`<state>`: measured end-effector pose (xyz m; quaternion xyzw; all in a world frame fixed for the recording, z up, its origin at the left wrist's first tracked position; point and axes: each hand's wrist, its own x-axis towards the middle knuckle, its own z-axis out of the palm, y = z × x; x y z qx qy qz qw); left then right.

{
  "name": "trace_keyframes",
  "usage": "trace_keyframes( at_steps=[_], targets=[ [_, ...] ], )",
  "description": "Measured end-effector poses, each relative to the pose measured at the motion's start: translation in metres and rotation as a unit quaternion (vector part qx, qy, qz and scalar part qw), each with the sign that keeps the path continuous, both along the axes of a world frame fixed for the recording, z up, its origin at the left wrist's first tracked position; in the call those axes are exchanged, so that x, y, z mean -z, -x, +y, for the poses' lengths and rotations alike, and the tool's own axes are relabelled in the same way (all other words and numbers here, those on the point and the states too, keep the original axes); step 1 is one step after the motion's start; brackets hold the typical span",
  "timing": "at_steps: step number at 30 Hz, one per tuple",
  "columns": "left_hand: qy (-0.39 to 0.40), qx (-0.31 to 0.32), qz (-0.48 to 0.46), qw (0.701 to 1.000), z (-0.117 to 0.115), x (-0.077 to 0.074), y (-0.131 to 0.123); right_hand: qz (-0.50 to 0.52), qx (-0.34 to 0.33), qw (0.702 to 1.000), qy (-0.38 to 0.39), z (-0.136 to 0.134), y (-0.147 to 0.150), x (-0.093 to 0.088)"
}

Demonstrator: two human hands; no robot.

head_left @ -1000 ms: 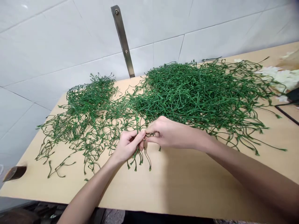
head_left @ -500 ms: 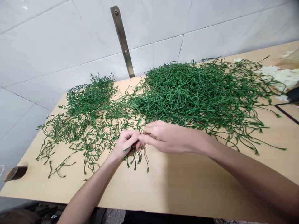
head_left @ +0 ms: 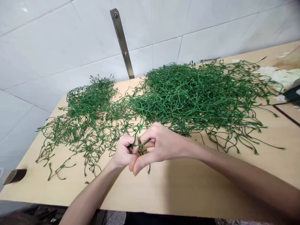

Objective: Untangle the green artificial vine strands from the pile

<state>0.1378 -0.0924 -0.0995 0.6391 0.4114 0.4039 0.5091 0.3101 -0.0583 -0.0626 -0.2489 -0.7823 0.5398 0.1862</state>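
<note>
My left hand (head_left: 122, 152) is closed around a small bunch of green plastic flower stems (head_left: 139, 128), whose branched tips poke up between the two hands. My right hand (head_left: 162, 143) meets it from the right, fingers curled round the same stems and thumb stretched down in front. The fingertips of both hands touch or overlap, so part of the bunch is hidden. Just behind the hands lies a large tangled heap of green stems (head_left: 189, 93). Looser stems (head_left: 91, 140) spread to the left of my left hand.
A smaller heap of stems (head_left: 87, 97) sits at the back left of the wooden table (head_left: 187, 190). A dark cup (head_left: 15, 176) stands at the left edge. White petals (head_left: 278, 76) and a black object (head_left: 292, 94) lie at the right. A metal strip (head_left: 122, 43) is fixed to the tiled wall.
My right hand has opened out from a pinch, its thumb now lower and its fingers curled around the bunch. The bunch's tips stand more visibly between the hands.
</note>
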Motion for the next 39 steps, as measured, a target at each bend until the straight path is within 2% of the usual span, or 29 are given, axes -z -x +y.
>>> trace_keyframes(
  at_steps=[6,11,14,17,18,20,23,24,27,29,32,36,39],
  targets=[
    [-0.053,-0.058,-0.026,0.997,-0.004,-0.004,-0.002,0.061,0.041,0.996,-0.049,-0.006,0.003,-0.007],
    [-0.075,-0.107,-0.041,0.991,-0.007,-0.006,-0.006,0.100,0.056,0.989,-0.094,-0.008,0.011,-0.006],
    [-0.082,-0.134,-0.074,0.985,-0.005,-0.006,-0.004,0.112,0.104,0.974,-0.169,-0.007,0.011,-0.006],
    [-0.098,-0.188,-0.125,0.969,0.003,-0.005,0.007,0.067,0.196,0.938,-0.278,0.000,-0.001,-0.016],
    [-0.110,-0.186,-0.107,0.970,0.007,-0.004,0.010,0.040,0.222,0.923,-0.312,0.004,-0.007,-0.020],
    [-0.085,-0.202,-0.085,0.972,0.012,-0.004,0.013,-0.017,0.245,0.912,-0.327,0.013,-0.020,-0.029],
    [-0.027,-0.166,-0.089,0.982,0.012,-0.006,0.006,-0.095,0.245,0.904,-0.338,0.029,-0.037,-0.036],
    [0.003,-0.149,-0.094,0.984,0.011,-0.006,0.002,-0.117,0.268,0.887,-0.358,0.034,-0.041,-0.036],
    [0.078,-0.114,-0.132,0.981,0.009,-0.002,-0.007,-0.193,0.363,0.809,-0.420,0.048,-0.052,-0.033],
    [0.113,-0.112,-0.162,0.974,0.011,0.002,-0.009,-0.228,0.388,0.783,-0.429,0.054,-0.056,-0.029],
    [0.141,-0.128,-0.179,0.965,0.016,0.008,-0.007,-0.218,0.383,0.788,-0.430,0.055,-0.056,-0.025],
    [0.153,-0.152,-0.152,0.964,0.018,0.010,-0.008,-0.182,0.355,0.798,-0.452,0.052,-0.049,-0.022],
    [0.150,-0.151,-0.126,0.969,0.018,0.010,-0.009,-0.201,0.361,0.790,-0.454,0.056,-0.051,-0.017]
  ],
)
